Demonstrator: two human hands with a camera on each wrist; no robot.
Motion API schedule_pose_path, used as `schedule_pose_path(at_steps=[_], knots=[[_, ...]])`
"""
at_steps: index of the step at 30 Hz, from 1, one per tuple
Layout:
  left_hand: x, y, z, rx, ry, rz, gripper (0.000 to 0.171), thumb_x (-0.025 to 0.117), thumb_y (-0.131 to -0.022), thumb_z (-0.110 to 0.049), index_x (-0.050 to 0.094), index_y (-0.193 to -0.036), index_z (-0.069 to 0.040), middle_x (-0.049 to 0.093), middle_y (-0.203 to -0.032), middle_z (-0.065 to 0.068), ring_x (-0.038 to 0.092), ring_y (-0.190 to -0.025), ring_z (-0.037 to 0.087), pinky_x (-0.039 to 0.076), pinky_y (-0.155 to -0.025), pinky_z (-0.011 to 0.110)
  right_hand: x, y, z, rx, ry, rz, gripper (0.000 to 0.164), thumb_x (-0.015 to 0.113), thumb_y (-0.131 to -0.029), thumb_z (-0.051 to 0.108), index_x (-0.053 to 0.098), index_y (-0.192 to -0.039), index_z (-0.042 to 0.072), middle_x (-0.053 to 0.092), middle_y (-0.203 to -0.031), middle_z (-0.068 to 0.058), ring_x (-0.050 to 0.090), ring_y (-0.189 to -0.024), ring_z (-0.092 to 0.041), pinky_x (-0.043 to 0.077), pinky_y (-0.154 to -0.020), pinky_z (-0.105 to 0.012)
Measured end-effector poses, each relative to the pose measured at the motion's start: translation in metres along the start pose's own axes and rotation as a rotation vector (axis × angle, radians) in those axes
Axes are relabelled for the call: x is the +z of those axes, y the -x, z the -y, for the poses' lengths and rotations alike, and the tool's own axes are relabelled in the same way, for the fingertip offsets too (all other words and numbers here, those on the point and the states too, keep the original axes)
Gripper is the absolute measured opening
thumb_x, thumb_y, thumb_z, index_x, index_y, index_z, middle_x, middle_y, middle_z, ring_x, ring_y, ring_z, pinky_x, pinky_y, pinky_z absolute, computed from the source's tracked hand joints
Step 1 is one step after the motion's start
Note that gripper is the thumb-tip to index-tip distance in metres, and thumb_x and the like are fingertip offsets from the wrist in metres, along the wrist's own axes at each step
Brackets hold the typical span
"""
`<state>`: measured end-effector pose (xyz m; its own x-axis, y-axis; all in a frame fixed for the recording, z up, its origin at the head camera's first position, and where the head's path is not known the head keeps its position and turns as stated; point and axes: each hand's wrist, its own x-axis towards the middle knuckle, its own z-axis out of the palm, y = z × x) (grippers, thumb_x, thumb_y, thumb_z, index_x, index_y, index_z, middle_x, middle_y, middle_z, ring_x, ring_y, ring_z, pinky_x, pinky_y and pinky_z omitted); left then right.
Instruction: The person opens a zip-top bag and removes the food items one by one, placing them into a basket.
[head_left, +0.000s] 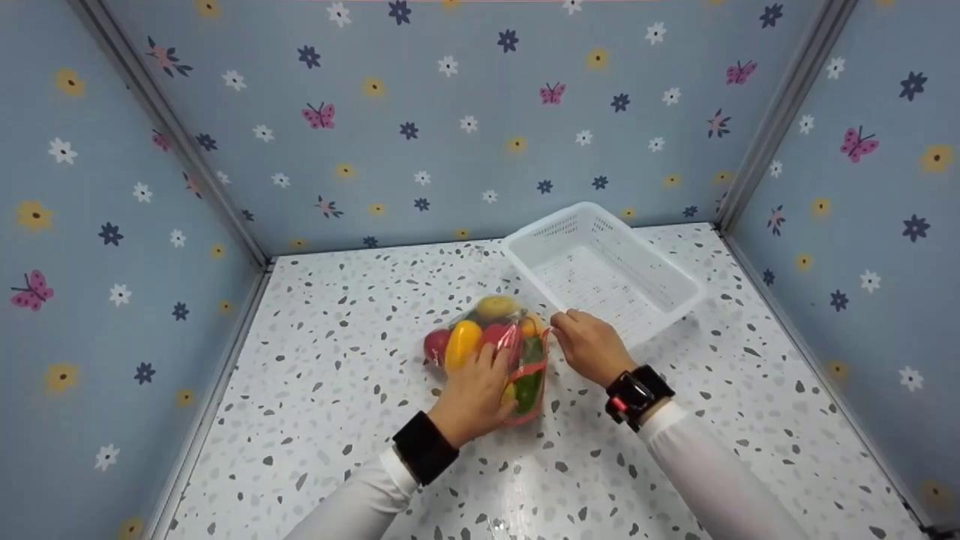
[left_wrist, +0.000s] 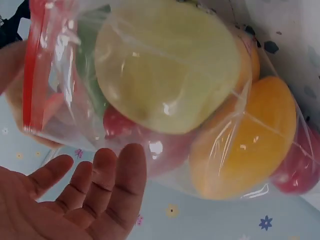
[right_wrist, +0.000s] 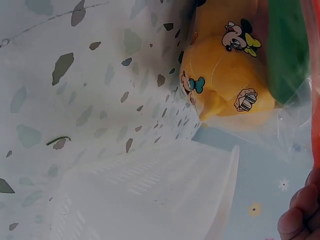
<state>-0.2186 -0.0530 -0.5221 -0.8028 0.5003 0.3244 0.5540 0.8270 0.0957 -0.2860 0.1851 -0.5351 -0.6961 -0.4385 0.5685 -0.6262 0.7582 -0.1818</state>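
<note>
Pinching the bag [head_left: 515,334] by its red rim [left_wrist: 36,70] is the right hand [head_left: 592,347] — left hand [head_left: 472,394] alongside, fingers loosely extended.

A clear, red-edged bag [head_left: 513,335] of colourful produce [head_left: 463,342] lies on the table [head_left: 330,420].

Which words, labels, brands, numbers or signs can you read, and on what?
None readable.
Clear bag: printed cartoon figures, no letters I can make out.
Right wristband: any marking too small to read.
Left wristband: no text visible.
White basket: no text visible.
Back wall: pictures only.
</note>
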Motion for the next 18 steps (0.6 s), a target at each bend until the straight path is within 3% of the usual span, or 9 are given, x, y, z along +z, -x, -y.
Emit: schedule_pose_path(at_steps=[3, 7, 10, 13, 15, 18], knots=[[0.001, -0.002, 0.001, -0.067, 0.100, 0.004, 0.034, 0.069, -0.084, -0.023, 0.054, -0.110, -0.006, 0.055, -0.099, 0.008, 0.056, -0.081, 0.021, 0.053, -0.074, 0.035, 0.000, 0.000, 0.000, 0.015, -0.005, 0.015, 0.008, 0.056, -0.098, 0.019, 0.062, -0.096, 0.013, 0.055, -0.075, 0.001, 0.051, -0.062, -0.015, 0.043, -0.054, -0.030], [-0.003, -0.005, 0.010, -0.201, 0.387, 0.049, 0.007, 0.060, -0.090, -0.012, 0.063, -0.093, -0.007, 0.061, -0.085, 0.005, 0.057, -0.073, 0.015, 0.052, -0.068, 0.029, 0.001, 0.000, 0.000, 0.042, -0.012, 0.029, 0.006, 0.057, -0.098, 0.018, 0.062, -0.097, 0.014, 0.057, -0.076, 0.001, 0.052, -0.062, -0.015, 0.044, -0.054, -0.029], [-0.004, -0.009, 0.021, -0.321, 0.723, 0.112, 0.013, 0.057, -0.094, -0.009, 0.065, -0.085, -0.004, 0.063, -0.076, 0.005, 0.056, -0.063, 0.012, 0.049, -0.057, 0.025, 0.002, 0.000, -0.001, 0.065, -0.020, 0.040, 0.006, 0.058, -0.098, 0.018, 0.062, -0.098, 0.014, 0.058, -0.077, 0.000, 0.053, -0.064, -0.015, 0.046, -0.056, -0.030], [-0.004, -0.011, 0.033, -0.421, 1.019, 0.181, 0.018, 0.054, -0.096, -0.008, 0.065, -0.086, 0.001, 0.064, -0.072, 0.006, 0.056, -0.058, 0.012, 0.049, -0.053, 0.021, 0.002, 0.001, -0.002, 0.094, -0.033, 0.059, 0.008, 0.057, -0.099, 0.019, 0.062, -0.101, 0.014, 0.060, -0.080, -0.001, 0.056, -0.067, -0.016, 0.048, -0.059, -0.031], [-0.003, -0.012, 0.041, -0.442, 1.147, 0.232, 0.019, 0.055, -0.097, -0.009, 0.066, -0.091, 0.005, 0.065, -0.072, 0.006, 0.058, -0.058, 0.012, 0.050, -0.054, 0.022, 0.002, 0.001, -0.002, 0.117, -0.045, 0.074, 0.010, 0.056, -0.099, 0.020, 0.063, -0.102, 0.013, 0.061, -0.083, -0.002, 0.058, -0.070, -0.018, 0.049, -0.061, -0.032], [-0.001, -0.014, 0.052, -0.440, 1.262, 0.312, 0.022, 0.062, -0.096, -0.015, 0.067, -0.095, 0.007, 0.066, -0.073, 0.003, 0.060, -0.061, 0.011, 0.052, -0.057, 0.022, 0.002, 0.001, -0.001, 0.149, -0.063, 0.086, 0.011, 0.056, -0.100, 0.020, 0.063, -0.103, 0.012, 0.063, -0.086, -0.002, 0.061, -0.074, -0.019, 0.051, -0.065, -0.034]])
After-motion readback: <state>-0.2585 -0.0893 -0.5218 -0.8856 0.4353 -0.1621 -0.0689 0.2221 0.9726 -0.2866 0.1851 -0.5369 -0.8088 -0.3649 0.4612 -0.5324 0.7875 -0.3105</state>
